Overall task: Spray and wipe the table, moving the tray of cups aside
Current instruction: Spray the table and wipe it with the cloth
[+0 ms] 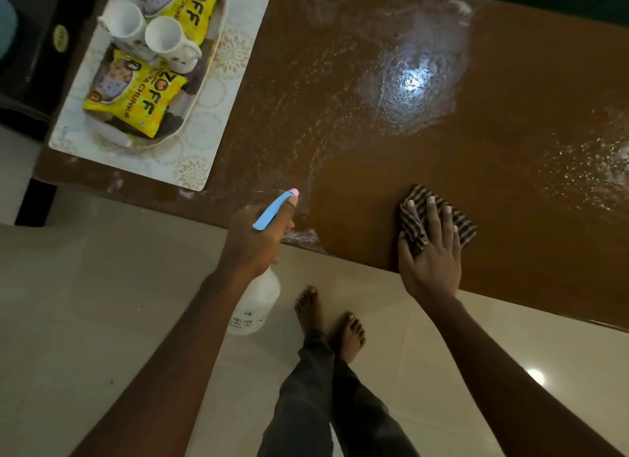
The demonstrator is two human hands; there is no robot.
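home, tiled floor point(102, 286), bare feet point(326, 320)

Two yellow snack packets point(132, 99) lie one beyond the other, above a white placemat point(218, 92) with gold flower print. Pale glossy floor tiles point(102, 286) below, with a light glare point(536, 376) at lower right. Dark furniture point(37, 47) far left.

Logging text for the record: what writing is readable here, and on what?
"ZOFF", "CHUNKS": lower yellow packet.
"ZOFF": upper yellow packet, partly cut off.
spray bottle: printed digits on its label, too blurred to read.
round gold sticker on the dark furniture: unreadable.
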